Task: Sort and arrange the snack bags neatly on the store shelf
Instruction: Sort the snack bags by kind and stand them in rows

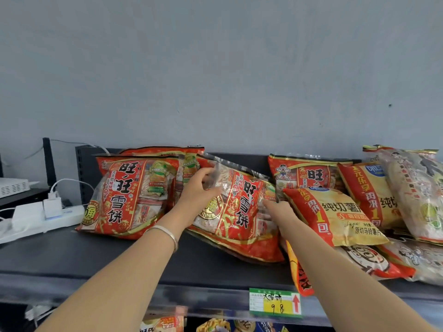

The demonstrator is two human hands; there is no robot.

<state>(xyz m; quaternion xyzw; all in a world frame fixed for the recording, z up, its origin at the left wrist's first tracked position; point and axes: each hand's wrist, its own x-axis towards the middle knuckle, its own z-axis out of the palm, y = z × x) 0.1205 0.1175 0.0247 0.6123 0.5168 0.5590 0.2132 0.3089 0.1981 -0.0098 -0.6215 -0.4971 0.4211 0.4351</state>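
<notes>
Two grips clasp one tilted bag [239, 219]: left grip [201, 188] pinches its upper edge, right grip [280, 212] its side edge. Probably light, slippery film with brittle contents; hold the edges.

Wall [215, 68]: plain grey-blue plaster, evenly lit, one dark speck [390, 105] at right. Shelf [72, 257]: dark metal, matte top, with a dark perforated back panel [82, 173] at its rear. Front edge: clear plastic rail [203, 300] holding a green-and-yellow price label [274, 303]. Far left: white power strip [69, 215] with a plugged-in white charger [52, 207], white cables [69, 182], and a white vented box [13, 186].
</notes>
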